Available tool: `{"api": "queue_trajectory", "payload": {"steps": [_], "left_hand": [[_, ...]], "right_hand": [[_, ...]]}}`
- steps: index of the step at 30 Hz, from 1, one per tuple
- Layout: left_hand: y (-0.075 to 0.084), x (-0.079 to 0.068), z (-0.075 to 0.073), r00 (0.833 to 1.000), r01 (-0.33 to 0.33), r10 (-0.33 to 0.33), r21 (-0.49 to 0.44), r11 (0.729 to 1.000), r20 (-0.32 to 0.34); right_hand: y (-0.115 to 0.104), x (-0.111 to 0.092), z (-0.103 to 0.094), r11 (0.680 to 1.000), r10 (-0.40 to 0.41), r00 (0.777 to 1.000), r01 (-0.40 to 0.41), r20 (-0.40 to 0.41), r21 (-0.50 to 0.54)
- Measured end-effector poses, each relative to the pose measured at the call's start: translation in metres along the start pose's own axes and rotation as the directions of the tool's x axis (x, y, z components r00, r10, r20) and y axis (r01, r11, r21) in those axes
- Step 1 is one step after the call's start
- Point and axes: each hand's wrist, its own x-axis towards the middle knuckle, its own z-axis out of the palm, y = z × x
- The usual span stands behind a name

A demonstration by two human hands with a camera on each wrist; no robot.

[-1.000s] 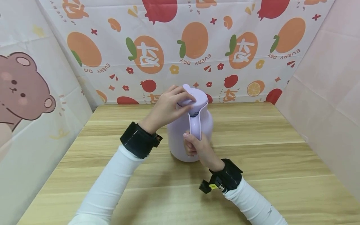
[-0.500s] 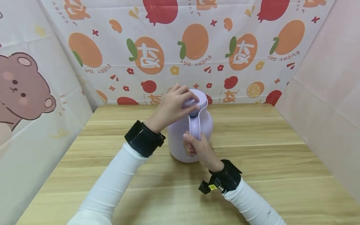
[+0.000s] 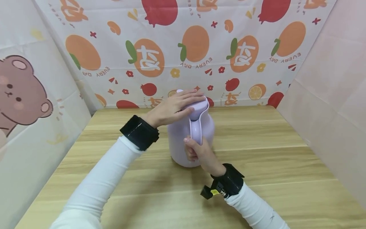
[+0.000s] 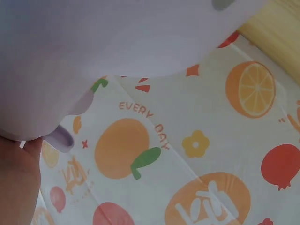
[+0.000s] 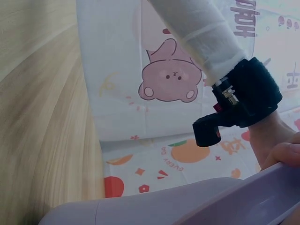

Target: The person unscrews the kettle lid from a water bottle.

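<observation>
A pale purple thermos jug (image 3: 183,140) stands upright on the table, its handle (image 3: 196,131) towards me. My right hand (image 3: 203,154) grips the lower part of that handle, thumb on the near side. My left hand (image 3: 177,106) lies over the jug's round lid (image 3: 198,109), fingers stretched across its top and thumb along its near side. Behind the hand a small tab (image 3: 179,91) shows. In the left wrist view the jug's body (image 4: 140,37) fills the top, with part of a hand (image 4: 18,183) at lower left. The right wrist view shows my left hand (image 5: 276,145) above the jug.
The wooden table (image 3: 271,152) extends around the jug. A fruit-print cloth (image 3: 228,19) hangs behind it, and a bear-print cloth (image 3: 23,92) on the left. Each wrist wears a black band (image 3: 140,132) with a small camera.
The left hand has turned on the lid, and its bent fingers have straightened over the top. A tab on the lid's far side now shows further left. The right hand keeps its grip.
</observation>
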Motion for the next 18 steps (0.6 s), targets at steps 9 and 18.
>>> {"api": "queue_trajectory", "payload": {"steps": [9,18], "left_hand": [[0.01,0.004,-0.002,0.998,0.067,-0.066,0.089,0.994,-0.012],[0.021,0.007,-0.001,0.988,0.154,-0.153,0.189,0.97,-0.021]], "right_hand": [[-0.001,0.001,-0.001,1.0,-0.004,1.0,0.004,0.004,0.007],[-0.001,0.0,0.0,1.0,0.0,1.0,0.0,0.014,0.009]]}}
